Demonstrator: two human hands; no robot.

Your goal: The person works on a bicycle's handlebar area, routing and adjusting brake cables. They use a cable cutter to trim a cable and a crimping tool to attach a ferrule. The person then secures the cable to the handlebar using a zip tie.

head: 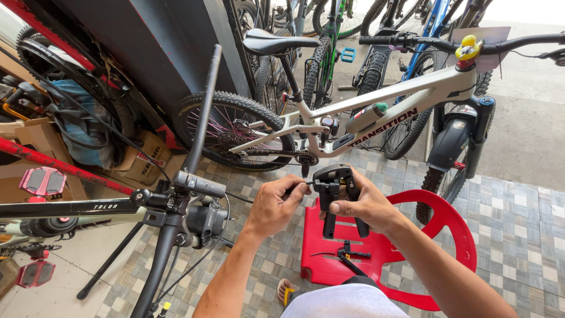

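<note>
Right grip (368,203) closed around black tool (334,185); left grip (276,203) pinches cable (297,187) at tool's left side, above red chair (435,235).

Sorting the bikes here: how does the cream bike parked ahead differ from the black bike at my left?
The cream bike stands whole on the tiled floor, side-on, with both knobby tyres, saddle and handlebar in view. The black bike shows only its top tube, head tube and handlebar. The cream frame carries a bottle; the black one does not. Both have dark handlebars and cables.
</note>
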